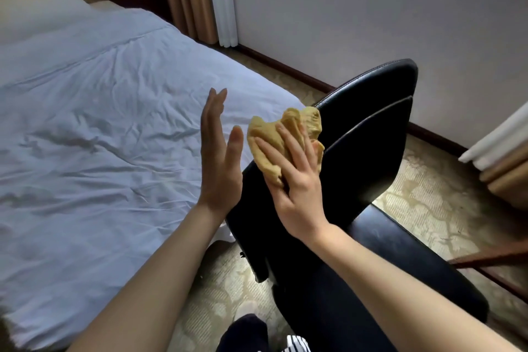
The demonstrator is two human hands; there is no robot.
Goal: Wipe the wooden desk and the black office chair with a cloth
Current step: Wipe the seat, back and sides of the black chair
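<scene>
**Cloth on the chair back; desk barely in view**

The step in hand appeared to be the chair half of the task. The person's right hand (297,180) lay on a crumpled mustard-yellow cloth (267,148), its fingers spread and nearly straight, pressing the cloth flat against the upper left part of the black leather office chair's backrest (368,137). It was a flat-handed press rather than a fist; whether the thumb hooked under the lower fold could not be told. The left hand (218,157) stood upright just beside the backrest's left edge, fingers straight and together, holding nothing. It looked apart from the chair, though contact at the heel of the palm could not be ruled out.

The chair stood between the bed with its rumpled white cover (100,123) and the patterned beige carpet (428,208), its padded black seat (405,260) low in the view. Of the wooden desk, only a thin strip of brown wood (491,259) at the right edge might have belonged to it; that was not certain.

Judging by the cloth's place near the top, most of the backrest and all of the seat were likely unwiped. The next move would call for steady pressure along the leather in a downward or sideways sweep. The free hand could brace the backrest edge, since a chair of this kind could swivel or roll away under a push.

No brand, label or writing could be read on the chair, the cloth or anything else.
</scene>
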